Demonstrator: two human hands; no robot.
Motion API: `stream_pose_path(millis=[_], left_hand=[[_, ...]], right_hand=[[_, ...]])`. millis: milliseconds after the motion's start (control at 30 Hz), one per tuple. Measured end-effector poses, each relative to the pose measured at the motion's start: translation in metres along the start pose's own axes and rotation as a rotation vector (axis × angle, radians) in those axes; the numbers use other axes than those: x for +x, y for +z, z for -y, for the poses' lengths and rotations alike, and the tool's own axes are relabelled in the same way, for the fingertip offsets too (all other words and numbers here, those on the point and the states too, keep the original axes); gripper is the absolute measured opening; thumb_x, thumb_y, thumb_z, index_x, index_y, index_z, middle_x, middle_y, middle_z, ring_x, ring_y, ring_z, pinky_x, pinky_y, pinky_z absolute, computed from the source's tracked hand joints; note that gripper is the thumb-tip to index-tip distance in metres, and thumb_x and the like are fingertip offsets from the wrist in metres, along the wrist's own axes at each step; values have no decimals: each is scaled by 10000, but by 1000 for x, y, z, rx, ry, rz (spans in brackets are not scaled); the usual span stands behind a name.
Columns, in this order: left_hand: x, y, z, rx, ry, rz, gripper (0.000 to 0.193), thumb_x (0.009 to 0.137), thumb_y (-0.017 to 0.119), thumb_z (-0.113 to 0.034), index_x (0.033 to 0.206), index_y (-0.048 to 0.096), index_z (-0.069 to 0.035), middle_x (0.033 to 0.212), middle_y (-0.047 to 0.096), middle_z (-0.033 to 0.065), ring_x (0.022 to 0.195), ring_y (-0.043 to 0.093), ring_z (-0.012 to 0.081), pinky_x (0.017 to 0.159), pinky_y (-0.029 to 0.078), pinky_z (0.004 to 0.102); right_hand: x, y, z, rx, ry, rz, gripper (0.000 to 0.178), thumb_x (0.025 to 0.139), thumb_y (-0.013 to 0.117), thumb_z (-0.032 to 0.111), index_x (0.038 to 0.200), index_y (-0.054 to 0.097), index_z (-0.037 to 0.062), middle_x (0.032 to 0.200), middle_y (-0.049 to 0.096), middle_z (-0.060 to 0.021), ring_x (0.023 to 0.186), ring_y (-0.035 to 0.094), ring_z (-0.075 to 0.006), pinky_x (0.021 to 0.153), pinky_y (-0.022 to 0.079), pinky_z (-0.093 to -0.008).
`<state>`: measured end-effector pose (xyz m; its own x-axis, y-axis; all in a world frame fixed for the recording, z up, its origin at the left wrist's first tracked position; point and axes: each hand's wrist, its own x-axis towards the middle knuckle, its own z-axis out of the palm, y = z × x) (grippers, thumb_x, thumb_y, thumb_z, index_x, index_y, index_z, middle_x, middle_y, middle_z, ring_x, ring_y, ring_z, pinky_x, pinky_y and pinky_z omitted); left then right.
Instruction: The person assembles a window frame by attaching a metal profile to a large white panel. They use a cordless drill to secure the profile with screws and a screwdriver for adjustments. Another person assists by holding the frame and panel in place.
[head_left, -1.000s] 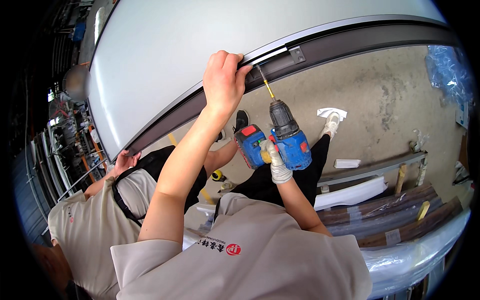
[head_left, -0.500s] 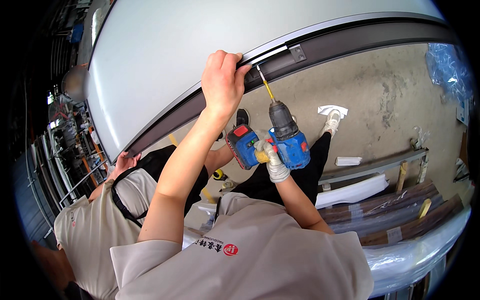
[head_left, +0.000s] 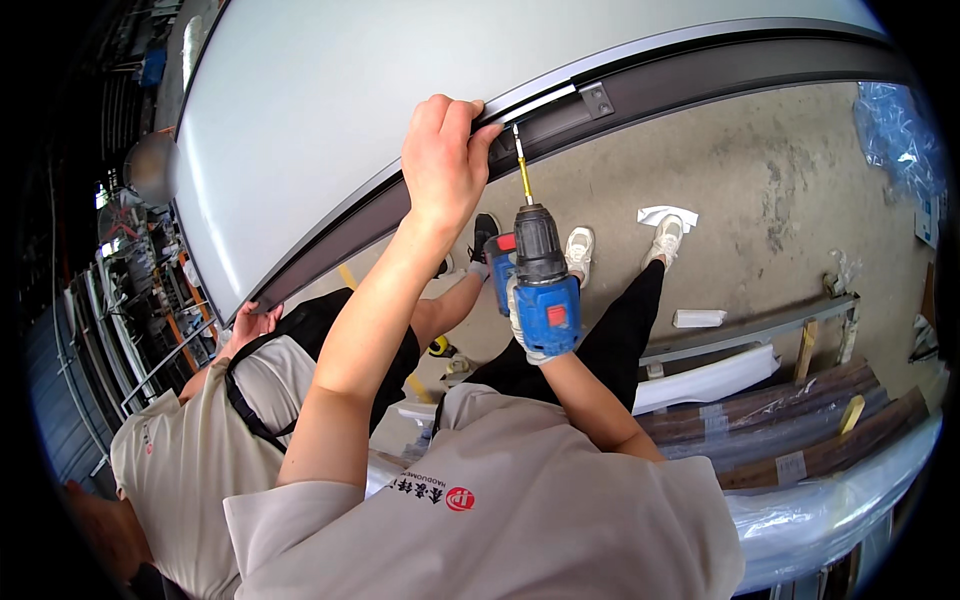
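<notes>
A large pale panel (head_left: 330, 90) with a dark edge frame (head_left: 690, 83) spans the far side. My bare left hand (head_left: 440, 165) is closed at this edge, finger and thumb pinching a thin silver strip (head_left: 545, 103) set in the frame. Right of the pinch, a small metal bracket (head_left: 597, 100) with screw holes sits in the channel. My right hand (head_left: 517, 315), in a pale glove, grips a blue and black cordless drill (head_left: 545, 300); the drill body hides most of its fingers. The drill's long yellow bit (head_left: 525, 178) points at the channel, its tip close to my left thumb.
At the left, a co-worker (head_left: 220, 430) has a hand (head_left: 255, 322) on the panel's near-left corner. Wrapped dark profiles (head_left: 770, 420) lie on a metal rack at the right. Blue plastic film (head_left: 895, 135) and a white scrap (head_left: 697, 318) are on the floor.
The drill has swung left and turned more upright, so its battery is now partly behind it. The bit tip stays by the channel. My left hand keeps its pinch.
</notes>
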<state>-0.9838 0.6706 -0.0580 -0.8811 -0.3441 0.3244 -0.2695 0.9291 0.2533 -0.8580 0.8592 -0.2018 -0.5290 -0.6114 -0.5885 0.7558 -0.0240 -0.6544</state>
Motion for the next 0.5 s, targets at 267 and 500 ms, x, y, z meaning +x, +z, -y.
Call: stream_pose_path(millis=[267, 500], left_hand=[[2, 0, 1, -21, 22, -17, 214, 698, 721, -93, 847, 587, -19, 764, 522, 96, 731, 512, 274, 628, 433, 367], [2, -1, 3, -19, 12, 1, 224, 693, 726, -93, 850, 584, -20, 767, 519, 92, 722, 509, 269, 615, 433, 362]], right_hand=[[26, -26, 36, -450, -396, -250, 371, 691, 727, 221, 986, 625, 20, 941, 648, -132, 826, 644, -271, 732, 524, -329], [15, -23, 56, 790, -100, 552, 299, 929, 407, 203, 1140, 518, 23, 990, 595, -87, 828, 581, -169, 710, 506, -277]])
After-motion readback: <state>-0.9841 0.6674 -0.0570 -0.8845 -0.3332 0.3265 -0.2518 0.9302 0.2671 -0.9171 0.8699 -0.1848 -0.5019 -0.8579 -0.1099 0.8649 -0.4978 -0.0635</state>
